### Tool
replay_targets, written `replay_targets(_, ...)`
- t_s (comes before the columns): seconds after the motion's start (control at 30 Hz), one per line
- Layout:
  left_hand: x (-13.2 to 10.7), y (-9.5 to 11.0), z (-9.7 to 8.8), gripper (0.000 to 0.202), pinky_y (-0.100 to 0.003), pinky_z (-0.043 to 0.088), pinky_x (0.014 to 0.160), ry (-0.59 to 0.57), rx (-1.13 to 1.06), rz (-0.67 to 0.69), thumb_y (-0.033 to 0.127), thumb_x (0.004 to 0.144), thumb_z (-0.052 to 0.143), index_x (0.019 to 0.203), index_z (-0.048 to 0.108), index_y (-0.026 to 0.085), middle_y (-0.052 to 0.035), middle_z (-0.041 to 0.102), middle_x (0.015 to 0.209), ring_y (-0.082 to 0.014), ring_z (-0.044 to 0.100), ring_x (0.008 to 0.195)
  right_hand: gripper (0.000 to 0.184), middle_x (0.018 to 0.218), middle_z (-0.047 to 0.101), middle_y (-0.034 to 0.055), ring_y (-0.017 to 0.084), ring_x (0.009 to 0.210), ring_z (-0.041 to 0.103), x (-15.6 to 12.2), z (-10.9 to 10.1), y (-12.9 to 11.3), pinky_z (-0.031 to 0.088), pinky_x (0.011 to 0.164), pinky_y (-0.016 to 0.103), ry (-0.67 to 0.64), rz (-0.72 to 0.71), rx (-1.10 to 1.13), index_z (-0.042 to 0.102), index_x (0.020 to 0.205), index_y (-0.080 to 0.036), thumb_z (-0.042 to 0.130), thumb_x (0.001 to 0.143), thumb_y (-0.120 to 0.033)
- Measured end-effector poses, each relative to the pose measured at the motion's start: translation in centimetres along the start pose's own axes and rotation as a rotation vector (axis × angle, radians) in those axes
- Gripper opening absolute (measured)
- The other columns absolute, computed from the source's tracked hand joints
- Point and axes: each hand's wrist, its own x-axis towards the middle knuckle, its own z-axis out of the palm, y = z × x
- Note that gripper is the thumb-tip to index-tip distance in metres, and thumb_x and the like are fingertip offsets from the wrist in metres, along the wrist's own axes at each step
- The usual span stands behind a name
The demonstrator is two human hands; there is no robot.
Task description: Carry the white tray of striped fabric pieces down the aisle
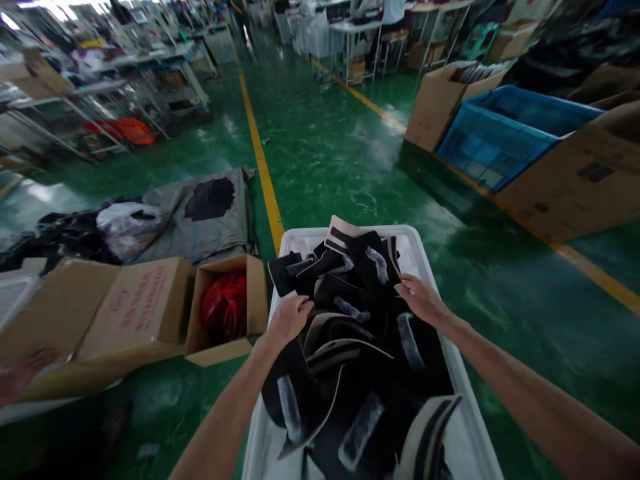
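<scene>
A white plastic bin (423, 253) stands in front of me on the green floor, filled with several black and beige fabric pieces (350, 333) with pale strips on them. My left hand (290, 319) rests on the pile near the bin's left wall, fingers curled onto a black piece. My right hand (419, 297) lies on the pile toward the right side, fingers pressed on another black piece. Both forearms reach in from the bottom of the view.
A small open carton with red material (225, 305) sits left of the bin, beside a bigger flat carton (95, 313). Grey cloth and bags (200, 210) lie beyond. Cartons and a blue crate (505, 130) line the right. Yellow floor lines (263, 167) cross the aisle.
</scene>
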Motion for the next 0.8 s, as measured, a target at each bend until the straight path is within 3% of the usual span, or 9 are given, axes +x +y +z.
replay_targets(0.1,-7.1,-2.2,-1.4,0.046,-0.039,0.045,0.115,0.315,-0.034,0.043,0.043,0.099,0.041,0.13,0.062,0.017,-0.0123,0.065,0.137,-0.0235,0.057,0.131,0.054,0.154,0.045,0.0106,0.027,0.138,0.046,-9.6,-1.4,2.3,0.034,0.119,0.039,0.157,0.043,0.067,0.059,0.135,-0.016,0.033,0.098,-0.047)
replay_targets(0.17,-11.7,-3.8,0.6,0.05,-0.042,0.041,0.12,0.375,-0.039,0.032,0.042,0.1,0.039,0.139,0.053,0.014,-0.0147,0.051,0.152,-0.0245,0.045,0.143,0.06,0.158,0.04,0.0097,0.029,0.142,0.042,-16.6,0.3,2.8,0.034,0.12,0.041,0.225,0.066,0.108,0.052,0.143,-0.019,0.038,0.096,-0.053)
replay_targets(0.23,-14.8,-4.8,4.5,0.054,-0.049,0.033,0.125,0.282,0.013,0.053,0.044,0.097,0.045,0.142,0.05,0.015,-0.0154,0.04,0.159,-0.0288,0.033,0.151,0.068,0.166,0.026,0.0084,0.03,0.15,0.03,-21.7,4.0,2.2,0.03,0.123,0.045,0.164,0.064,0.098,0.038,0.154,-0.019,0.039,0.096,-0.054)
replay_targets(0.33,-15.3,-5.0,11.1,0.065,-0.051,0.03,0.126,0.114,-0.01,-0.019,0.047,0.095,0.048,0.152,0.037,0.017,-0.0152,0.034,0.163,-0.0306,0.027,0.153,0.073,0.168,0.018,0.0102,0.034,0.154,0.017,-23.4,10.8,0.6,0.016,0.125,0.058,0.034,0.057,-0.009,0.025,0.159,-0.021,0.042,0.095,-0.052)
replay_targets(0.43,-12.1,-5.0,14.7,0.072,-0.047,0.04,0.118,-0.086,-0.073,-0.23,0.051,0.095,0.045,0.153,0.032,0.01,-0.0222,0.041,0.157,-0.0317,0.042,0.146,0.062,0.167,0.02,0.0151,0.038,0.154,0.014,-19.5,15.1,-0.6,0.013,0.122,0.063,-0.029,0.106,-0.137,0.041,0.152,-0.018,0.044,0.096,-0.042)
replay_targets(0.5,-10.1,-4.9,14.7,0.065,-0.045,0.043,0.114,-0.2,-0.058,-0.287,0.046,0.094,0.048,0.147,0.042,0.01,-0.0225,0.049,0.151,-0.0312,0.048,0.141,0.057,0.165,0.023,0.0191,0.041,0.152,0.018,-16.8,15.3,-1.1,0.019,0.121,0.061,-0.081,0.081,-0.166,0.05,0.146,-0.014,0.049,0.093,-0.037)
replay_targets(0.6,-9.8,-4.5,12.1,0.049,-0.039,0.047,0.109,-0.176,-0.046,-0.241,0.034,0.094,0.047,0.138,0.053,0.013,-0.0185,0.061,0.141,-0.0264,0.057,0.132,0.056,0.158,0.037,0.0206,0.037,0.147,0.031,-15.4,11.8,-1.6,0.027,0.119,0.055,-0.079,0.0,-0.14,0.052,0.143,-0.013,0.051,0.093,-0.039)
replay_targets(0.73,-14.6,-5.1,7.8,0.044,-0.042,0.042,0.116,0.178,0.019,-0.036,0.038,0.098,0.036,0.125,0.063,0.016,-0.0143,0.068,0.131,-0.0246,0.063,0.124,0.055,0.151,0.047,0.0166,0.029,0.143,0.039,-18.6,6.2,-0.3,0.031,0.12,0.047,0.094,-0.032,-0.117,0.05,0.144,-0.014,0.033,0.1,-0.044)
replay_targets(0.8,-17.6,-6.4,6.6,0.045,-0.045,0.041,0.117,0.341,0.122,-0.122,0.043,0.096,0.038,0.123,0.064,0.017,-0.0143,0.066,0.134,-0.0264,0.06,0.128,0.059,0.15,0.048,0.0178,0.033,0.14,0.043,-21.3,5.5,1.6,0.035,0.118,0.052,0.303,0.064,-0.134,0.052,0.141,-0.015,0.036,0.097,-0.051)
